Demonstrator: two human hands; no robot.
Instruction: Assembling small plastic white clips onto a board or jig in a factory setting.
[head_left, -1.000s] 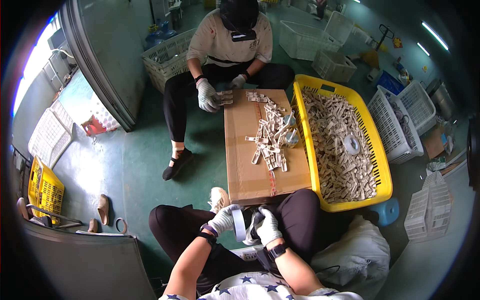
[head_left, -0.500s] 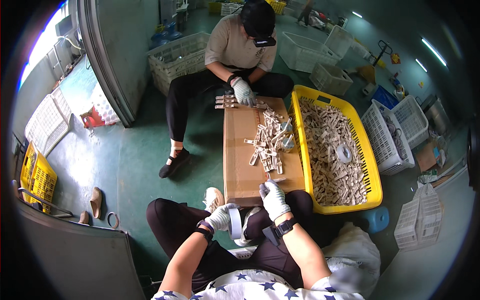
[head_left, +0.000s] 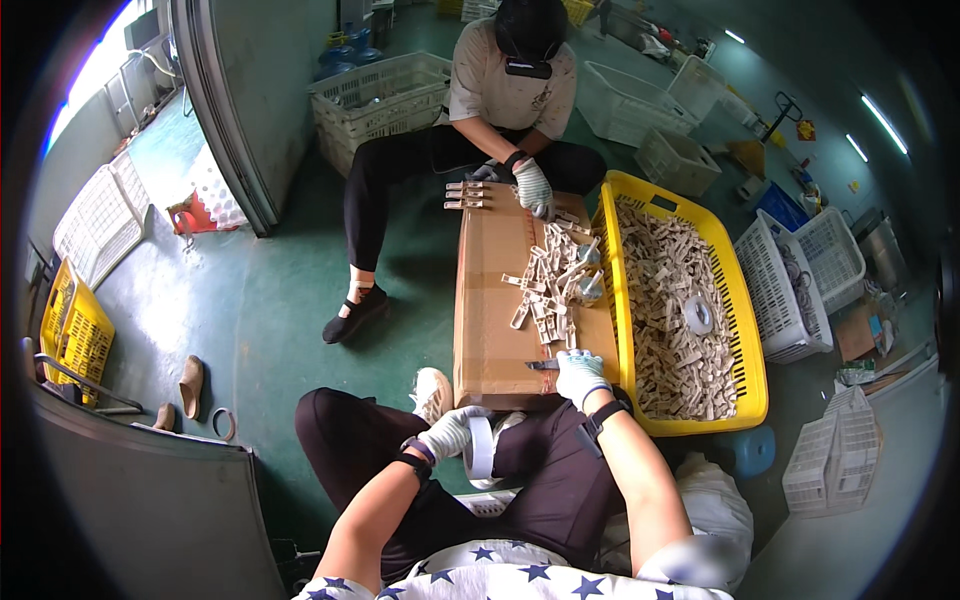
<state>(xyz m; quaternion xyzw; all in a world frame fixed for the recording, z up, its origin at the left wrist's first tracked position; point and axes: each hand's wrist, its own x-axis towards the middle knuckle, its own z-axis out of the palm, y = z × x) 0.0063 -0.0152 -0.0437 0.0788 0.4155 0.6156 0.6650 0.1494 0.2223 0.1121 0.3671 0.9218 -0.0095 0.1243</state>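
My left hand [head_left: 447, 432], in a striped work glove, grips a wide roll of pale tape [head_left: 481, 448] in front of the box's near edge. My right hand [head_left: 582, 377], gloved too, is at the near right of the cardboard box [head_left: 487, 330], fingers closed around a small knife [head_left: 542, 365]. Its dark blade points left over the box top; the handle is hidden by the glove. Just beyond lies a loose heap of beige clothespins [head_left: 548, 285]. Across the box a person's gloved hand [head_left: 534, 190] reaches to the heap, near several clothespins laid in a row [head_left: 466, 196].
A yellow crate [head_left: 757, 365] full of clothespins stands against the box's right side, with a tape roll [head_left: 699, 315] on top. White crates [head_left: 770, 290] stand farther right. The other person's leg [head_left: 365, 220] is at the far left of the box. A white sack [head_left: 715, 510] lies by my right arm.
My right hand has moved right along the box's near edge and closed on the knife, which lay by its fingertips. The left hand keeps the tape roll. The other person's hand has shifted toward the heap.
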